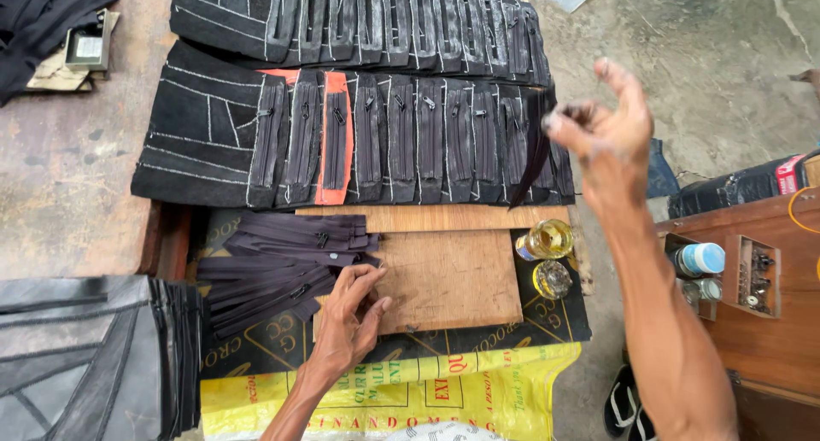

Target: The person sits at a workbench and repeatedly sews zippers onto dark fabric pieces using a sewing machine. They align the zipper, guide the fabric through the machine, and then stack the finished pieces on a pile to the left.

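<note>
Right hand (611,125) pinches a dangling zipper (534,155) just left of it; left hand (350,309) spreads on the zipper pile (273,266).

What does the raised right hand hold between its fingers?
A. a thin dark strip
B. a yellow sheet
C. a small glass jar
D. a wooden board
A: the right hand pinches a thin dark strip that hangs down over the row of black pieces with zippers.
</note>
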